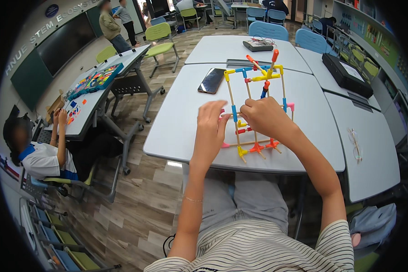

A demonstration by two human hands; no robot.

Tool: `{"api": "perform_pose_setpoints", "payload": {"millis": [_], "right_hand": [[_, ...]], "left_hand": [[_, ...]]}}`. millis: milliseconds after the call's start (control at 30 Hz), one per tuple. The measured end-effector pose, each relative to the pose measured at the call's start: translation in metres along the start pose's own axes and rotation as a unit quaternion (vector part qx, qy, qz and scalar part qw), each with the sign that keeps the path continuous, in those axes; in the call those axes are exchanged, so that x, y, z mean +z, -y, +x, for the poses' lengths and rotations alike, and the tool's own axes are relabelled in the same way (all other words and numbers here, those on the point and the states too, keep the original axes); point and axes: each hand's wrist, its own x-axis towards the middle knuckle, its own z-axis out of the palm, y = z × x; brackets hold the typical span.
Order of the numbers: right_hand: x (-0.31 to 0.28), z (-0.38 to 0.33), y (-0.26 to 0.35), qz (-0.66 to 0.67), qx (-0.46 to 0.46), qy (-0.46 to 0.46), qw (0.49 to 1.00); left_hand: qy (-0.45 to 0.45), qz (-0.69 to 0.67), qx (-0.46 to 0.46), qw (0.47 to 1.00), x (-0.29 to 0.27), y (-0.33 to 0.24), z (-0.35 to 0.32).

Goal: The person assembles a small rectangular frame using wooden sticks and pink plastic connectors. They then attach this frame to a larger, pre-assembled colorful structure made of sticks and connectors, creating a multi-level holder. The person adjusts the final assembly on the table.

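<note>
On the white table in front of me stands an upright frame of thin wooden sticks [231, 94] joined by coloured plastic connectors. Yellow and blue connectors [245, 71] sit along its top, with yellow and orange connectors [257, 147] at its feet. My right hand [268, 119] is closed at the middle of the frame, its fingertips pinched at a stick near a blue connector [234, 113]. My left hand [208, 129] is at the frame's left side, thumb and fingers apart around a pink connector [222, 110]. Orange-tipped pieces [274, 56] rise above the top.
A phone [211, 80] lies left of the frame. Behind it is a grey device with wires [258, 45]. A black case [347, 75] and eyeglasses [355, 144] rest on the right-hand tables. At the left, another person [45, 156] handles small coloured pieces beside a parts tray [95, 80].
</note>
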Motion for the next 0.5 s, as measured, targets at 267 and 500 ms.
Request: {"api": "perform_pose_setpoints", "payload": {"millis": [267,500], "right_hand": [[-0.004,-0.003,-0.003,0.010,0.000,-0.030,1.000],[-0.007,-0.005,0.002,0.007,0.018,-0.039,0.999]], "left_hand": [[-0.005,-0.168,-0.098,0.981,0.002,0.017,-0.009],[-0.047,-0.171,-0.067,0.982,0.013,0.014,-0.014]]}}
